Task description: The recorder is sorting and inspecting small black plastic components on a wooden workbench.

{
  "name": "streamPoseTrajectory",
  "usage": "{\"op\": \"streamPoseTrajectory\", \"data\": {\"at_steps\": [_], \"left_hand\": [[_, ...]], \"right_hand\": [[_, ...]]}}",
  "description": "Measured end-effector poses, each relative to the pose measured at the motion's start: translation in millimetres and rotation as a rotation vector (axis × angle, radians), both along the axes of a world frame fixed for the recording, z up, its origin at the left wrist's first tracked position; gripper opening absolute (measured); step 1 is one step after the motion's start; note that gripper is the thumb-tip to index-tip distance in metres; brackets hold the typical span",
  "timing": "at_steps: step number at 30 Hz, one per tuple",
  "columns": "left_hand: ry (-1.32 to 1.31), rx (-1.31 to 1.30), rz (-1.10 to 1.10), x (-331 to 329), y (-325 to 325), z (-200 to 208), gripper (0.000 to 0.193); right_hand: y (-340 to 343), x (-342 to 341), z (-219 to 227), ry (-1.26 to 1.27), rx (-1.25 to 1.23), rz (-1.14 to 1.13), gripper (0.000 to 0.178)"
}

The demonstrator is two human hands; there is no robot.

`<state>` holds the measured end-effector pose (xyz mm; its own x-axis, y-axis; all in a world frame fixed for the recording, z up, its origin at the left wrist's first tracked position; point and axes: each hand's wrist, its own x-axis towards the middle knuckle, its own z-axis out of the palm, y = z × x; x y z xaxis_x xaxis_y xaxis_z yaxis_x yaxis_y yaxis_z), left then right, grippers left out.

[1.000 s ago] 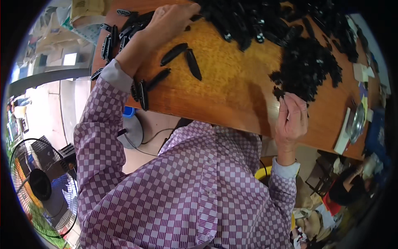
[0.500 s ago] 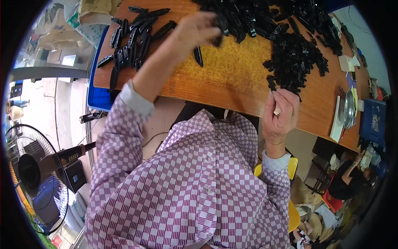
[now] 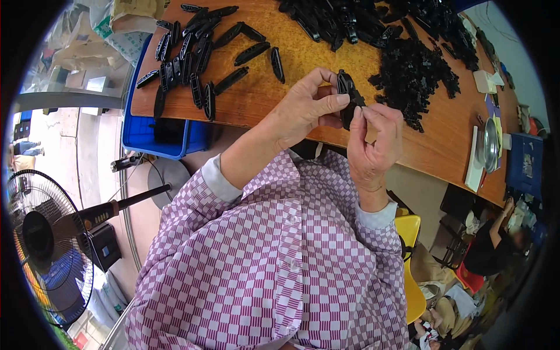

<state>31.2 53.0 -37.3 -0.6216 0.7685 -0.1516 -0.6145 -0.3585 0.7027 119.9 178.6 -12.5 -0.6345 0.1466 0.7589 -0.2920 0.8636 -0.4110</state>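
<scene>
Two hands: the left hand (image 3: 312, 108) and right hand (image 3: 376, 140) met over the near edge of the desk (image 3: 449, 140).
Long black plastic part (image 3: 344, 80): stood nearly upright, gripped between the left thumb and fingers.
Small black piece (image 3: 357, 101): sat pinched at the right thumb and forefinger tips, against the long part's right side.
Hidden: the left thumb covered some of the long part; black on black, the contact was hard to make out.
Cut off: the black pile (image 3: 332, 20) ran past the upper edge.
</scene>
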Motion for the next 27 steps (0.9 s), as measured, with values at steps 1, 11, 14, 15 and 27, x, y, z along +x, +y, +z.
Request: {"op": "streamPoseTrajectory", "data": {"at_steps": [1, 11, 14, 15, 27], "left_hand": [[-0.002, -0.001, -0.003, 2, 0, -1, 0.021], [0.015, 0.012, 0.004, -1, 4, -9, 0.02], [0.064, -0.026, 0.138, 3, -1, -6, 0.025], [0.116, -0.05, 0.172, 4, -4, -11, 0.024], [0.489, -0.194, 0.317, 25, -54, -33, 0.018]], "right_hand": [[-1, 1, 1, -0.007, -0.001, -0.01, 0.023], [-1, -4, 0, -0.047, -0.055, 0.023, 0.02], [-6, -8, 4, -0.078, -0.029, 0.093, 0.018], [-11, -5, 1, -0.104, -0.038, 0.077, 0.017], [-22, -14, -49, -0.688, -0.874, 0.44, 0.017]]}}
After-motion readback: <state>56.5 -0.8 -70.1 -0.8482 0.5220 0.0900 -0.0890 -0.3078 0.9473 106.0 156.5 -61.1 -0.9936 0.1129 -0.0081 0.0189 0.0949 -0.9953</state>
